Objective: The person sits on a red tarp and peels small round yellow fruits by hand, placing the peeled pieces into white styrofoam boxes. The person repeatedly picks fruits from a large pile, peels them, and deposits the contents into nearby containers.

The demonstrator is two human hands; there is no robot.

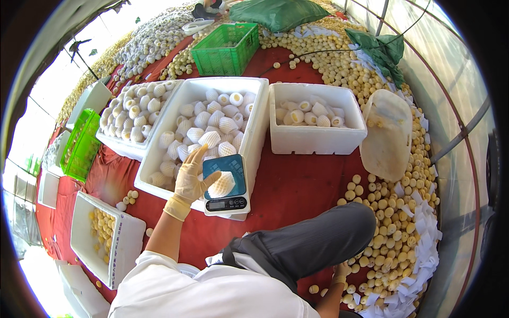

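Observation:
My left hand [191, 181], in a thin cream glove, hovers at the left side of a digital kitchen scale [226, 165]. Its fingers are spread and hold nothing. A round fruit in a white foam net [222, 184] lies on the scale's blue plate; the thumb overlaps its edge, and I cannot tell whether they touch. The scale rests at the near right corner of a large white foam box [260, 115] full of net-wrapped fruits [216, 119]. At lower right, my right hand [341, 270], also gloved, reaches beside loose pale yellow fruits [381, 238]. My leg partly hides it, so its grip is unclear.
Foam boxes of netted fruit stand left [129, 113] and right [318, 137]. A tilted foam box [129, 246] holds bare fruit. Green crates [226, 51] [81, 145], a translucent plastic tub [387, 135] and a green sack [278, 14] lie around. Red cloth [298, 183] covers the ground.

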